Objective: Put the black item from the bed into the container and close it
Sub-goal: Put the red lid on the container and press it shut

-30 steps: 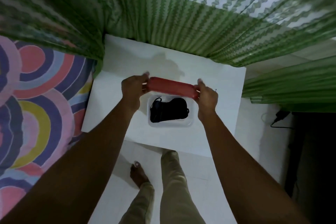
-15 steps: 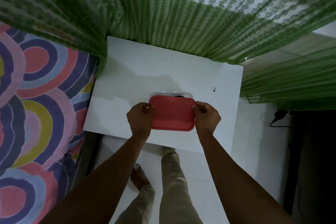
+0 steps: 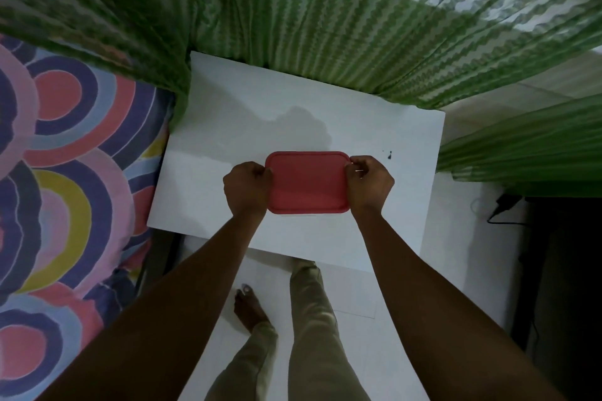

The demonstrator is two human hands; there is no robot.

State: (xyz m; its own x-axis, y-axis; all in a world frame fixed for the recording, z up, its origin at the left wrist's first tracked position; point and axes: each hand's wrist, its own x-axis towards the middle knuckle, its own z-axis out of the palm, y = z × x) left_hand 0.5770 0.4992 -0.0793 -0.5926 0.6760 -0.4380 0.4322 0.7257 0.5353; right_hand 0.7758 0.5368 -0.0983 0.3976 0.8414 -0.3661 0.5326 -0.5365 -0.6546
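Observation:
A red rectangular lid (image 3: 308,182) lies flat over the container on the white table (image 3: 228,127), covering it fully. The container's body and the black item inside are hidden under the lid. My left hand (image 3: 248,187) grips the lid's left edge with curled fingers. My right hand (image 3: 369,182) grips the right edge the same way.
A bed with a bright circle-patterned cover (image 3: 65,172) runs along the left. Green patterned curtains (image 3: 325,26) hang behind the table. A small dark speck (image 3: 389,156) sits on the table's right part. A black cable (image 3: 501,208) lies on the floor at right. My legs (image 3: 312,319) stand below the table's near edge.
The red lid was tilted above the open container with the black item showing; both hands have brought it down flat over the container, which is now covered.

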